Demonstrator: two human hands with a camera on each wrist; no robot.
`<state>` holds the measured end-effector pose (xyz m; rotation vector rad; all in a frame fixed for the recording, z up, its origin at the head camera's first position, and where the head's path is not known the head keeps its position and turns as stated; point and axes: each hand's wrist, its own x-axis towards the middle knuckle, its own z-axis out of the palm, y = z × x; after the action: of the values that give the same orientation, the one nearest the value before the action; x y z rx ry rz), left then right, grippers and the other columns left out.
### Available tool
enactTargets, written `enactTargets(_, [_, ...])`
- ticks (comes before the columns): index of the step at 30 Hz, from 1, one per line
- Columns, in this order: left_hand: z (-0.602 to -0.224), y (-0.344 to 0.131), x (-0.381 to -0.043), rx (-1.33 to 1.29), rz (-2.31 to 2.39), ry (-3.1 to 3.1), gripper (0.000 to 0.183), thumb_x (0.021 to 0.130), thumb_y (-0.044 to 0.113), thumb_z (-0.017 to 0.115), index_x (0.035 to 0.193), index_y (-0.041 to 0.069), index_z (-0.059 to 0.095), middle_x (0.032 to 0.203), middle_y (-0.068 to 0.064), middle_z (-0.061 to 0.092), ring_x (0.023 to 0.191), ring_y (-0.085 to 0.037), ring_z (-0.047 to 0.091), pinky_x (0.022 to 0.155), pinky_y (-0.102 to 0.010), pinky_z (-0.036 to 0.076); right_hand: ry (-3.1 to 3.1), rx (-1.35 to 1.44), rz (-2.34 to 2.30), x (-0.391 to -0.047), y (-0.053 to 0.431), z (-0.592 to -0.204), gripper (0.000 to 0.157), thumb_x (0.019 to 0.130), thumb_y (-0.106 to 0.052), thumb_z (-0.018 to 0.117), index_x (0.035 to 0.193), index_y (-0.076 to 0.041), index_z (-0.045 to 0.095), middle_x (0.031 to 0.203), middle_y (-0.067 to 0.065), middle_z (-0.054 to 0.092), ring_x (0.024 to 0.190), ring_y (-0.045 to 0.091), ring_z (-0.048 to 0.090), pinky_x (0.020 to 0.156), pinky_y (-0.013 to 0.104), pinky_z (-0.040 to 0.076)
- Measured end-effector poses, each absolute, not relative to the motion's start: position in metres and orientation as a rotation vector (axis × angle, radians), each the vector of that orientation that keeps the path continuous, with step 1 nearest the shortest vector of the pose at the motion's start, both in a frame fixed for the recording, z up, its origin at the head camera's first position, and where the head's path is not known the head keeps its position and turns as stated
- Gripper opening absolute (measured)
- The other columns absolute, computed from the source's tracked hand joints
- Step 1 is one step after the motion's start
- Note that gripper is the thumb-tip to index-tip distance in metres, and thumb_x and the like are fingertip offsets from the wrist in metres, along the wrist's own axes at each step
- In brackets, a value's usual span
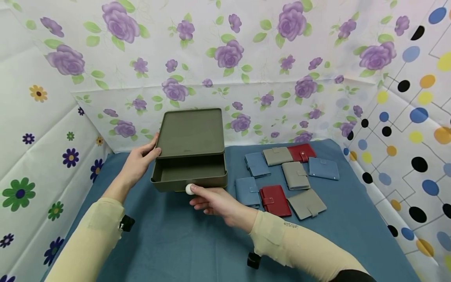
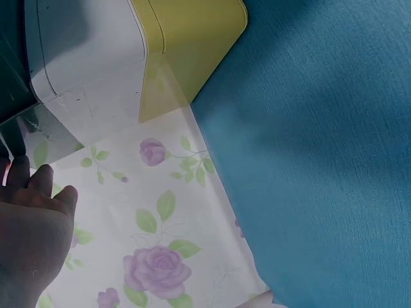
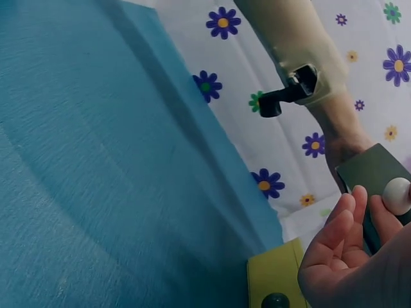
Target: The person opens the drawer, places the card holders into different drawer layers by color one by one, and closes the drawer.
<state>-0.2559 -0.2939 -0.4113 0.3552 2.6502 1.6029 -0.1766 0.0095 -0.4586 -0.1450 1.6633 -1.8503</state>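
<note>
A small drawer cabinet (image 1: 192, 133) with a dark olive top stands near the back of the table. Its top drawer (image 1: 208, 182) is pulled out, and the visible inside holds nothing. My right hand (image 1: 222, 203) pinches the round white knob (image 1: 189, 189) on that drawer's front, the other fingers loosely bent below. My left hand (image 1: 135, 166) rests against the cabinet's left side, thumb at the top's front left corner and fingers along the side. White (image 2: 90, 45) and yellow (image 2: 199, 45) lower parts of the cabinet show in the left wrist view.
Right of the cabinet lie several snap-strap wallets: blue (image 1: 248, 192), red (image 1: 275, 200) and grey (image 1: 307, 203) among them. They rest on a blue cloth (image 1: 183, 243). A flowered sheet (image 1: 204, 51) hangs behind, with patterned sheets at both sides.
</note>
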Motion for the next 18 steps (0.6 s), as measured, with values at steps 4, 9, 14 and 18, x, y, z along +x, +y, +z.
enactTargets(4, [-0.411,-0.294,-0.256,0.349,1.589,2.663,0.064,0.114,0.037,0.054,0.169,0.017,0.027,0.176,0.000,0.020,0.162,-0.031,0.018,0.127,-0.059,0.023,1.647,-0.148,-1.831,-0.177,0.011,-0.458,0.053,0.104,-0.052,0.067,0.132,-0.007,0.074,0.102,0.000,0.079,0.090,0.011,0.070,0.076,0.025,0.050])
enactTargets(9, [-0.410,-0.294,-0.256,0.350,1.575,2.677,0.063,0.114,0.037,0.054,0.169,0.019,0.027,0.176,0.000,0.020,0.161,-0.032,0.019,0.126,-0.059,0.023,1.639,-0.141,-1.820,-0.174,0.011,-0.458,0.053,0.104,-0.052,0.067,0.131,-0.008,0.074,0.101,0.000,0.079,0.090,0.011,0.069,0.074,0.024,0.050])
enactTargets(14, [-0.411,-0.294,-0.256,0.353,1.570,2.684,0.063,0.114,0.036,0.053,0.169,0.018,0.027,0.175,0.000,0.020,0.162,-0.032,0.018,0.126,-0.059,0.023,1.622,-0.136,-1.825,-0.168,0.011,-0.457,0.053,0.104,-0.053,0.065,0.131,-0.008,0.074,0.101,-0.001,0.077,0.090,0.011,0.068,0.074,0.024,0.048])
enactTargets(18, [-0.412,-0.294,-0.255,0.360,1.578,2.680,0.063,0.114,0.036,0.053,0.169,0.019,0.027,0.176,0.000,0.020,0.162,-0.032,0.018,0.127,-0.059,0.022,1.618,-0.130,-1.835,-0.165,0.011,-0.457,0.054,0.104,-0.054,0.065,0.131,-0.008,0.074,0.101,-0.001,0.076,0.091,0.011,0.068,0.075,0.024,0.048])
